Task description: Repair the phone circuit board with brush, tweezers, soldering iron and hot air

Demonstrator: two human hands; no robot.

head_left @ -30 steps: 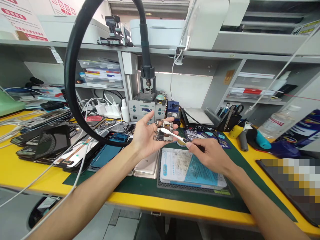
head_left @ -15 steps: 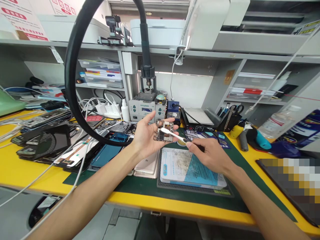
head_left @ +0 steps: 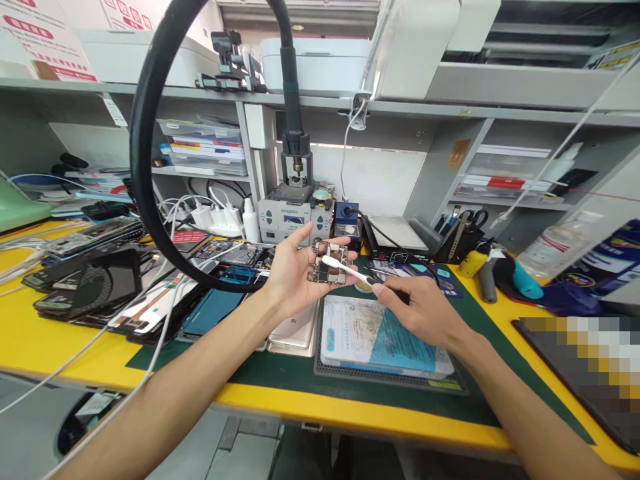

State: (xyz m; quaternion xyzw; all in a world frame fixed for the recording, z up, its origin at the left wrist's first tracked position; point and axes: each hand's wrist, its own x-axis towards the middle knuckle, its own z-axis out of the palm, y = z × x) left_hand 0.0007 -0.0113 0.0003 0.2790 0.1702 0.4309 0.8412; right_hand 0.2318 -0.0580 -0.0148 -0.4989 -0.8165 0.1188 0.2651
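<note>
My left hand [head_left: 289, 272] is palm up and holds a small phone circuit board [head_left: 323, 273] across its fingers, thumb raised to one side. The board is dark with shiny metal shields and a gap in its shape. From the right, my right hand [head_left: 417, 308] pinches a white cotton swab [head_left: 357, 272] between thumb and fingers. The swab's rounded tip lies over the board's middle; I cannot tell whether it touches. Both hands are above the bench, and below the right one lies a clear-lidded flat case [head_left: 380, 337] with a blue and white cover.
A thick black hose [head_left: 143, 133] loops down at the left in front of a grey hot air station [head_left: 287, 213]. Phones and phone parts [head_left: 85, 280] are piled on the left. Behind my right hand are tools in a black holder [head_left: 463, 233] and a clear bottle [head_left: 560, 243].
</note>
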